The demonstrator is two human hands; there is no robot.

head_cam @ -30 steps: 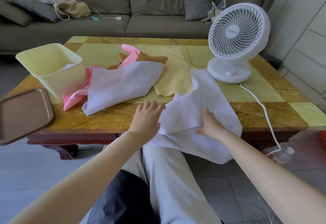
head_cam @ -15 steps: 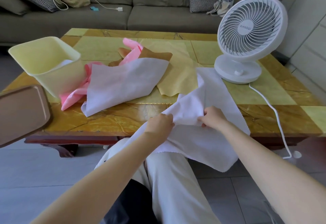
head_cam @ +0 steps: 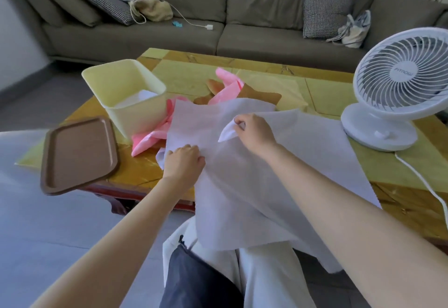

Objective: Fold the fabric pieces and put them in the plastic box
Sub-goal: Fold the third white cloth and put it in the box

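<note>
Your left hand (head_cam: 184,162) curls its fingers over the left edge of the white fabric (head_cam: 266,181), while your right hand (head_cam: 254,131), just beyond and to the right of it, pinches a turned-up corner of the same sheet between thumb and fingers. The two hands are close together but not touching. The sheet spreads over the desk (head_cam: 140,172) beneath both hands, and its near part hangs off the desk edge onto your lap. Just beyond your left hand lies a pink fabric (head_cam: 149,139), partly under the white cloth. Beyond your right hand a tan fabric (head_cam: 263,94) shows above the white edge; whether a second white piece lies there cannot be told. Left of and beyond your left hand stands the plastic box (head_cam: 135,116), upright, with a folded white piece (head_cam: 143,95) visible inside. Its brown lid (head_cam: 77,155) lies left of your left hand, overhanging the desk's near edge. Well right of your right hand stands a white fan (head_cam: 400,84), its cable (head_cam: 431,186) trailing off the desk. A grey sofa (head_cam: 242,29) lies beyond.
</note>
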